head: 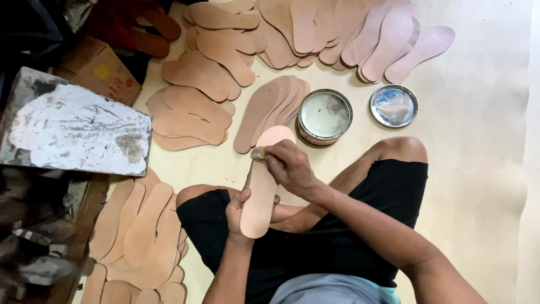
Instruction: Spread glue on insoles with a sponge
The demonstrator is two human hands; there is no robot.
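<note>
My left hand (238, 213) grips the near end of a tan shoe insole (260, 188) held out over my lap. My right hand (288, 164) is closed on a small brush (258, 153) whose tip rests on the upper part of that insole. An open round tin of pale glue (324, 116) sits on the floor just beyond the insole, and its shiny lid (394, 105) lies to the right of it.
Several tan insoles are fanned out on the floor ahead (270, 107), at upper left (197, 95) and along the top (360, 34). More lie stacked at lower left (140, 231). A white stained slab (79, 129) and a cardboard box (101, 70) stand at left.
</note>
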